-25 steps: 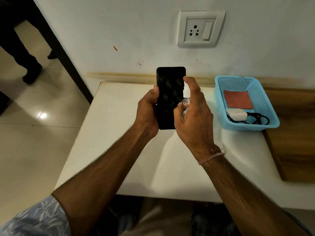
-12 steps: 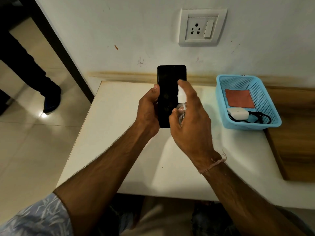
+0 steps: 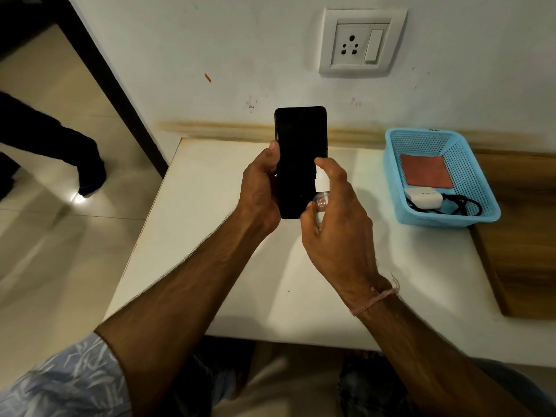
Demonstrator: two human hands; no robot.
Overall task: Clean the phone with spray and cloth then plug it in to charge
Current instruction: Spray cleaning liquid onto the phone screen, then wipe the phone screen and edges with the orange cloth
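While the head view looks down over a white surface (image 3: 210, 236), the left hand (image 3: 258, 191) holds a black phone (image 3: 301, 152) upright in the air, well to the left of the blue basket (image 3: 445, 219). Its thumb presses the phone's left edge; the other fingers are hidden behind the handset. The screen is dark and faces the camera.

Between the phone and the basket, the right hand (image 3: 337, 218) grasps a small clear spray bottle (image 3: 320, 183). Its fingers are wrapped round the body and the index finger lies bent over the white nozzle. The nozzle sits right in front of the lower right part of the screen. A thin thread is tied round the right wrist.

The basket stands on the far right part of the surface, against the wall. Inside it, a reddish-brown cloth (image 3: 425, 170) lies flat at the far end. A white charger (image 3: 422, 198) with a coiled black cable (image 3: 463, 206) lies at the near end, just beside the cloth.

Above and to the left of the basket, a white wall socket (image 3: 362, 42) with a switch is set in the wall. To the basket's right lies a wooden board (image 3: 523, 236).
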